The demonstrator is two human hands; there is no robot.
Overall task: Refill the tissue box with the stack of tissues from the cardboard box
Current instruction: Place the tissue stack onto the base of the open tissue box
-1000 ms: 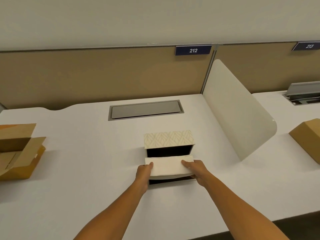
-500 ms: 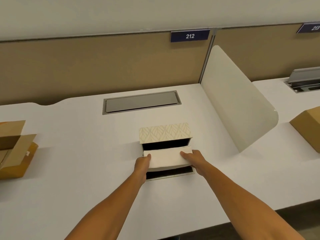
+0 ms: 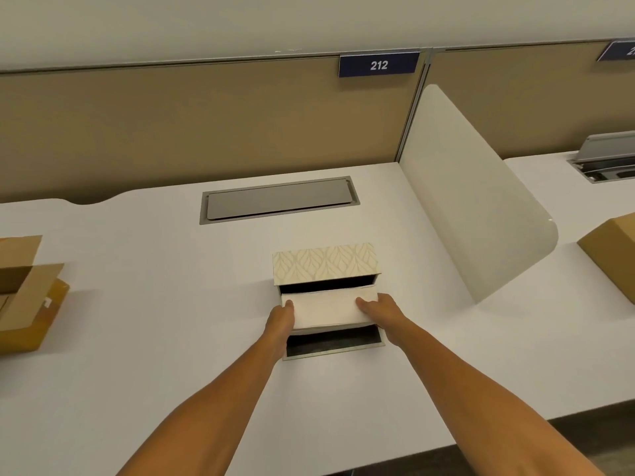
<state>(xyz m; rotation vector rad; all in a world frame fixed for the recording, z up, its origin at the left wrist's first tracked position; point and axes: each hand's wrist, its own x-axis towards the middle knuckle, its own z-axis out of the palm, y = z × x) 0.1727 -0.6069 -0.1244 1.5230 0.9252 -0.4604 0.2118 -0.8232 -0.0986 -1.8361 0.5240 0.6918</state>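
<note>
**deskjockey:** So where's it at? Looks like the person has the stack of tissues (image 3: 328, 309) pinched end to end — left hand (image 3: 281, 316) on the left end, right hand (image 3: 379, 309) on the right end, each grip clamped on the stack. It's hovering right at the open tissue box (image 3: 324, 266), which sits mid-tabletop (image 3: 154, 304) with its patterned side up and a dark flap (image 3: 333, 343) folded out toward the person.

**paperpusher99:** Yeah, the far edge of the stack looks like it's just at the mouth of the opening, can't tell if it's actually inside yet. If it were me I'd keep the stack level and square to the slot, feed the long edge in first and keep both ends squeezed evenly so the middle doesn't sag or fan out. Soft stack, it'll buckle if one hand leads.

**deskjockey:** Tight fit?

**paperpusher99:** Looks close — stack is about as wide as the opening, so the fingers at the ends will probably meet the box walls and have to slide back. Box is light too, might scoot away when pushed.

**deskjockey:** Plenty of room otherwise. The cardboard box (image 3: 27, 297) is well off to the left, the divider panel (image 3: 474, 201) stands to the right, the cable hatch (image 3: 278, 201) behind. Bare tabletop all round.
</note>
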